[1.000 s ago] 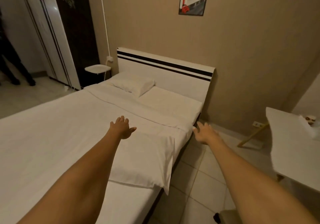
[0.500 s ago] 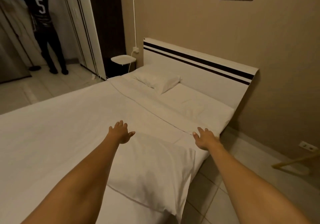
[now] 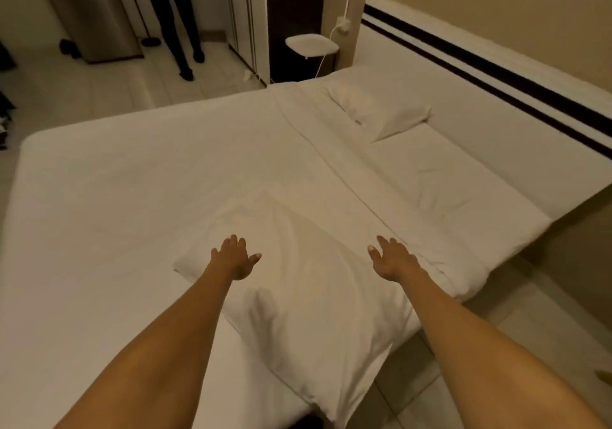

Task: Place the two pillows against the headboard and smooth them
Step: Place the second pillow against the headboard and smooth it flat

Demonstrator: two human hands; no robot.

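White pillows [image 3: 298, 296], white sheet [image 3: 132, 196]; white headboard [image 3: 496, 103] with two dark stripes; beige wall [image 3: 496, 4].

My left hand [image 3: 235, 259] and right hand [image 3: 394, 259] lie spread on the near pillow [image 3: 308, 296], which sits at the bed's [image 3: 132, 196] right edge, one corner hanging over it. The far pillow [image 3: 381, 110] lies at the bed's far left corner against the headboard [image 3: 480, 74]. A side table [image 3: 311, 44] stands left of the headboard.

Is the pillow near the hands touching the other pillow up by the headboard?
Apart. The head view shows a wide stretch of bare sheet between the near pillow and the far pillow.
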